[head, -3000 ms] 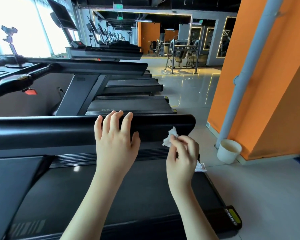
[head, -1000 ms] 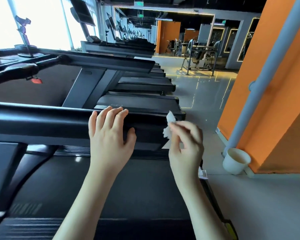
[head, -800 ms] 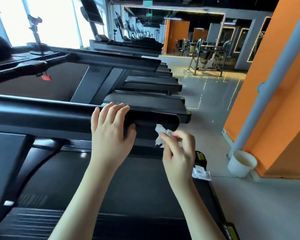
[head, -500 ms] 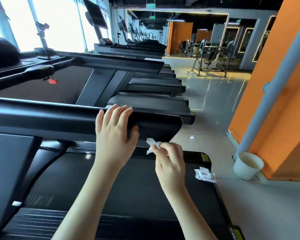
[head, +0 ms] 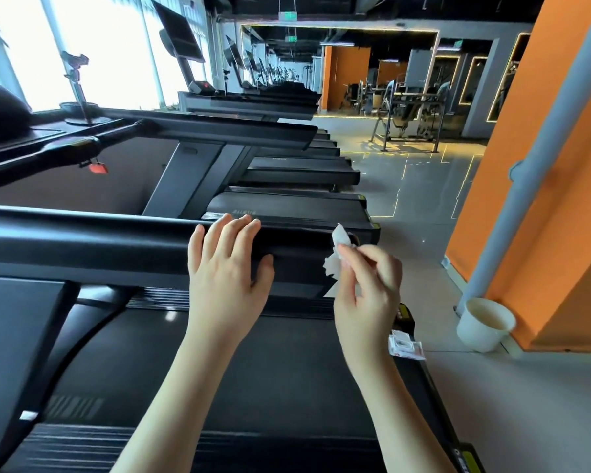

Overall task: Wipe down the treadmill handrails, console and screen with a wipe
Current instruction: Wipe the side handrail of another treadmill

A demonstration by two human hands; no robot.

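Note:
A thick black treadmill handrail point(head: 99, 249) runs across the middle of the view from the left. My left hand point(head: 227, 271) lies over its right part, fingers draped across the top and thumb against the near side. My right hand point(head: 367, 288) pinches a small crumpled white wipe point(head: 336, 254) between thumb and fingertips, holding it at the rail's right end. The dark treadmill belt point(head: 253, 370) lies below both arms. Console and screen of this treadmill are out of view.
A torn white wipe packet point(head: 405, 346) lies on the treadmill's right side rail. A white paper cup point(head: 485, 324) stands on the floor by a grey pipe point(head: 526, 165) and orange wall. More treadmills point(head: 287, 186) line up behind the rail.
My right hand dropped with the wipe below the rail end, then rose again to the rail's end face. My left hand stayed on the rail. The camera view shifted slightly.

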